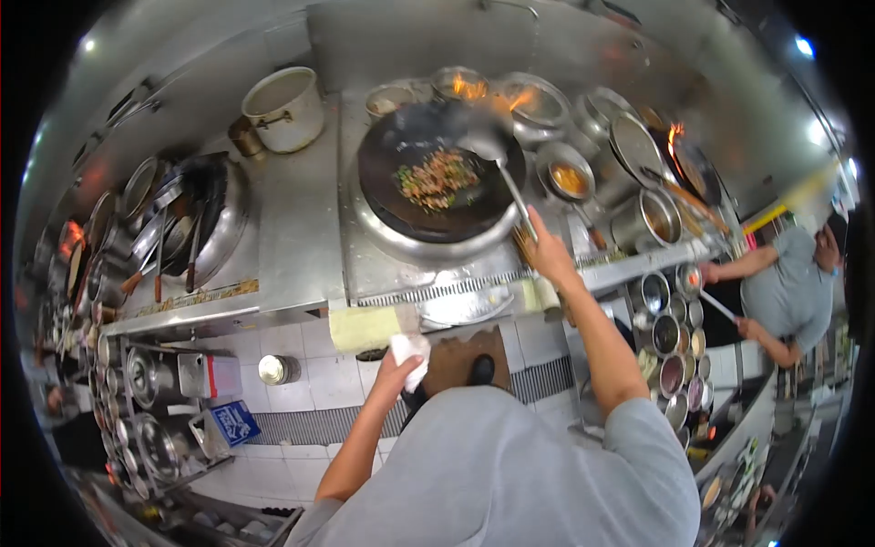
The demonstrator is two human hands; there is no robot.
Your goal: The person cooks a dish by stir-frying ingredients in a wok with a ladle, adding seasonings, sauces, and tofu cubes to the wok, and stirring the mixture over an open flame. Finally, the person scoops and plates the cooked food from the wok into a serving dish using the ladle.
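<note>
The left hand [396, 376] is closed around a white cloth [411, 352], near the steel surface [296, 242]. Farther out, the right hand [550, 254] is wrapped around the long handle of a ladle [514, 192]. Its round end is at the right side of a big black wok [378, 173]. Brown and green bits of food [437, 180] lie in the wok. Past it, orange flames [469, 88] show.

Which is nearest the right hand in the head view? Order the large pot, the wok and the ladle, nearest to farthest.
1. Ladle: nearest, its handle gripped in the right hand.
2. Wok: next, just ahead and to the left of that hand.
3. Large pot: farthest, on the counter beyond the wok's left side.
</note>
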